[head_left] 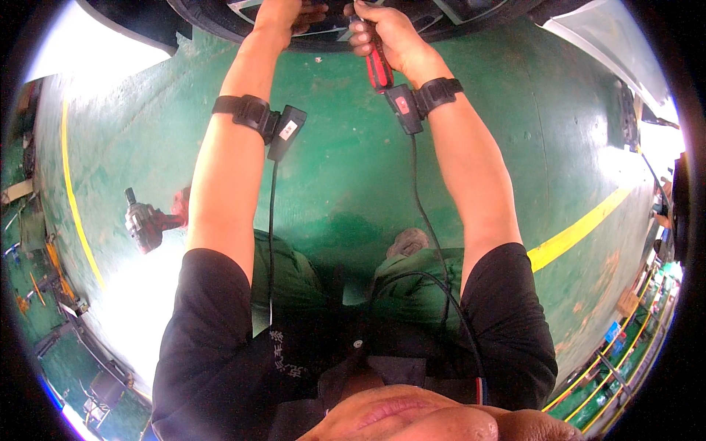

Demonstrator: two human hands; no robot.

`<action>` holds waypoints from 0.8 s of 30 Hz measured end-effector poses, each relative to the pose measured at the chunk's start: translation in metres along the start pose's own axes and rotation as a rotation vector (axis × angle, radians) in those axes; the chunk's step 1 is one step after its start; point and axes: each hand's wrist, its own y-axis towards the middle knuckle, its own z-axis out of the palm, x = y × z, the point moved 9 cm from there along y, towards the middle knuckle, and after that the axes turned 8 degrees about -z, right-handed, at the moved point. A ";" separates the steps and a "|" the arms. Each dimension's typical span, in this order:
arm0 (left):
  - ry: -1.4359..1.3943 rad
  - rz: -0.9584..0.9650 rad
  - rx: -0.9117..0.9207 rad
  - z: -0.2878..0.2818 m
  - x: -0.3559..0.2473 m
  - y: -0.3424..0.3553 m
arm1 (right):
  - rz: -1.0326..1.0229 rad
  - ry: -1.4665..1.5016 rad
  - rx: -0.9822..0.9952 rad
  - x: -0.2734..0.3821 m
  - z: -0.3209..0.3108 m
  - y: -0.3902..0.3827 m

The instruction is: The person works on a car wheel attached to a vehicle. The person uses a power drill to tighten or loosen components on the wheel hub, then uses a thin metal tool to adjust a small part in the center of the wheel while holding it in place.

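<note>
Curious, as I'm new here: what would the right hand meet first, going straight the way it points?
Probably the dark wheel: the right hand, wrapped around a red-and-black tool handle, points toward it, though depth is unclear.

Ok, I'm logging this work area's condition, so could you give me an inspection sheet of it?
Surface: green floor, scuffed, with a yellow line on the left and right; patches of glare.
Work things: wheel at the top edge, partly out of frame; red-and-black tool handle, working end unclear.
Clutter: red-and-grey power tool lying on the floor at left.
Hands: right hand closed around the handle; left hand by the wheel, grip and contact unclear.
Cables: left cable and right cable, each from a forearm-strapped box.
Surroundings: white panel at upper right; assorted items along both sides, too small to name.
</note>
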 end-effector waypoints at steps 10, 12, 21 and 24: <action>-0.024 -0.033 -0.003 -0.002 0.005 0.009 | -0.060 -0.125 -0.052 -0.004 0.014 -0.003; -0.031 -0.046 -0.012 -0.002 0.005 0.010 | -0.050 -0.030 -0.038 -0.006 0.018 -0.001; 0.001 -0.015 -0.020 0.000 0.001 0.003 | -0.032 0.097 0.000 -0.005 0.027 -0.001; 0.013 -0.013 -0.033 -0.001 0.001 0.005 | -0.038 0.158 -0.018 -0.006 0.026 0.002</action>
